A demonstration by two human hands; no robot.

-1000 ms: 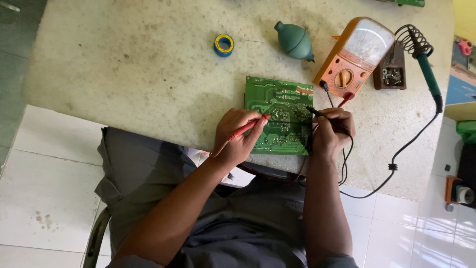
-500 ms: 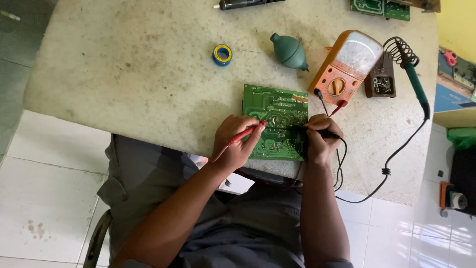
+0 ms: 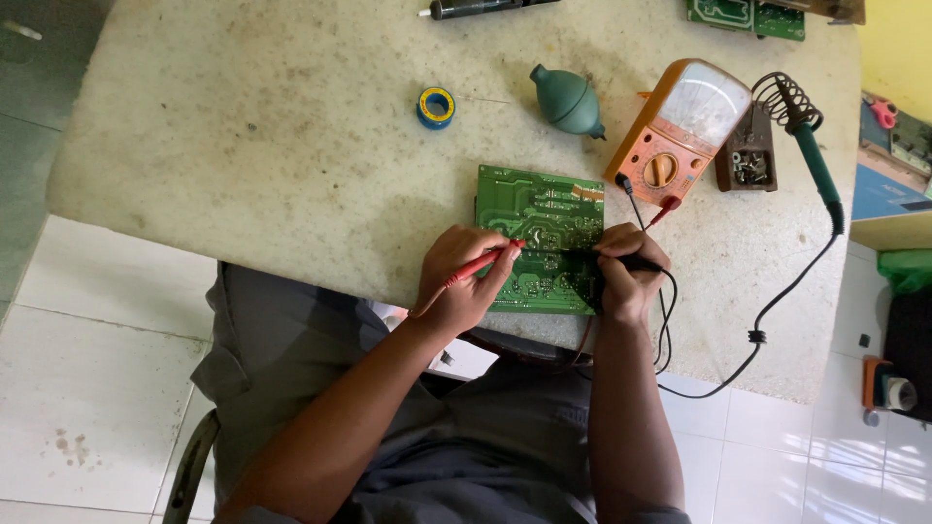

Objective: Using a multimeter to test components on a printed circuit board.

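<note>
Stone table (image 3: pixel 243 146) carries your green circuit board (image 3: pixel 540 209) at its near edge, between your hands. Behind it the orange multimeter (image 3: pixel 684 126) sits beside a small brown tray (image 3: pixel 748 160) of metal bits. Your left hand (image 3: pixel 464 281) pinches the red probe (image 3: pixel 478 266); your right hand (image 3: pixel 626 277) pinches the black probe (image 3: pixel 582 254), both tips on the board.

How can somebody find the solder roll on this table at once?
Start at the green circuit board under the hands on the stone table. Look up and left, beside the teal rubber blower bulb. The solder roll is the only small ring there, blue with yellow.
</note>
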